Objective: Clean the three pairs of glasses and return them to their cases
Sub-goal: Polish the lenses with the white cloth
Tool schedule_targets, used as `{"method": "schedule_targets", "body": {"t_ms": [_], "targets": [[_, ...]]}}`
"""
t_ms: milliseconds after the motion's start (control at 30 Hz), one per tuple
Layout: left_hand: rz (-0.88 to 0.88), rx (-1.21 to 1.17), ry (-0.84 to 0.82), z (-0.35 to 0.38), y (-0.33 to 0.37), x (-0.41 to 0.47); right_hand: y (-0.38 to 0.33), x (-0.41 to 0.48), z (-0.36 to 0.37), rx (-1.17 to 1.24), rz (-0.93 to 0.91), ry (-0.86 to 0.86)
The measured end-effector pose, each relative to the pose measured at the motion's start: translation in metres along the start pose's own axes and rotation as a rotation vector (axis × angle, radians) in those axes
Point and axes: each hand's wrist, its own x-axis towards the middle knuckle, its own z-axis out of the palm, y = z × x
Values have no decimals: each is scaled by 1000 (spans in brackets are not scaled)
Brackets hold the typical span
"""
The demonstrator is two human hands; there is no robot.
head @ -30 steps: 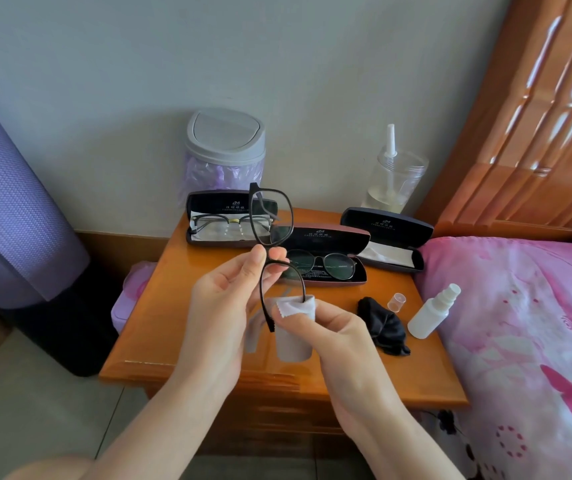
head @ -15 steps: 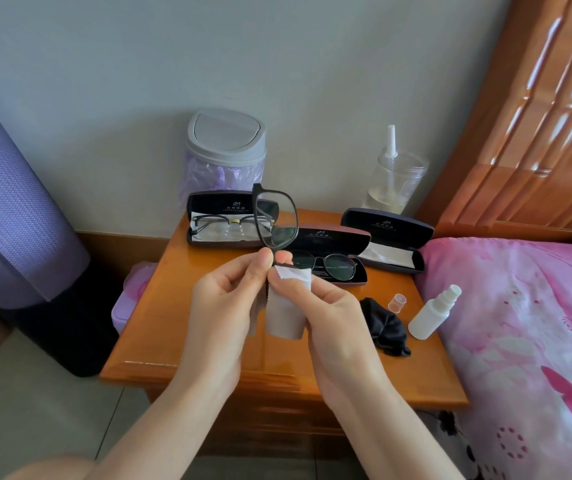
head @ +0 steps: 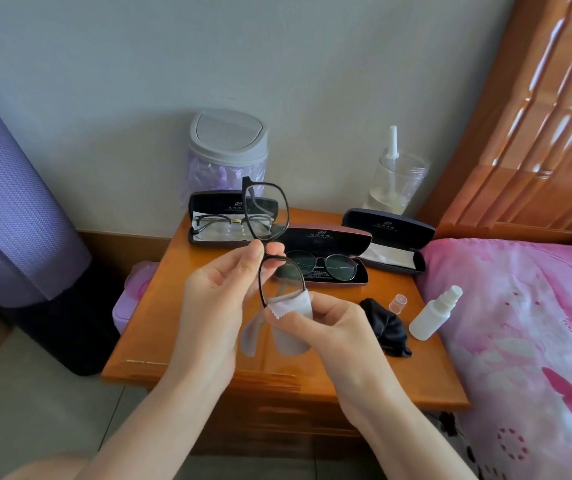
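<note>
Above the front edge of the orange wooden nightstand (head: 160,336): left hand (head: 213,306) pinching black square-framed plastic glasses (head: 266,213) at the bridge; right hand (head: 322,329) pinching pale grey cleaning cloth (head: 289,339) round the lower lens rim. Right edge: crumpled black cloth (head: 386,329), white spray bottle (head: 431,318). Rear edge: black case (head: 208,206) and maroon case (head: 343,237), each open and holding glasses; open dark case (head: 386,225) holding only a cloth.

A wooden bedside table (head: 180,341) stands against a pale wall (head: 277,64). At its back edge there is a small grey bin (head: 227,140) with a swing lid and a purple liner (head: 208,174). Further right stands a clear plastic cup (head: 398,181) with a little liquid inside and a white tube (head: 393,140) standing up out of it. On the right is a bed with a pink flowered cover (head: 519,323) and a wooden headboard (head: 537,133). On the left a purple textured roll (head: 7,202) stands upright on the tiled floor (head: 35,410) — a lilac box (head: 132,299) sits low beside the table.
</note>
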Motion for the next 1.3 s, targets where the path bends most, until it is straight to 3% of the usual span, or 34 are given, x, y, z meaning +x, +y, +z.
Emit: {"method": "schedule_targets", "body": {"t_ms": [433,967,1300], "targets": [[59,58,-57,5,1,-6,-6,13,14,255,9,72],[34,29,-16,1,0,-4,-2,5,3,36,37,-4],[107,120,-91,6,4,-6,-9,12,8,278,89,19]]}}
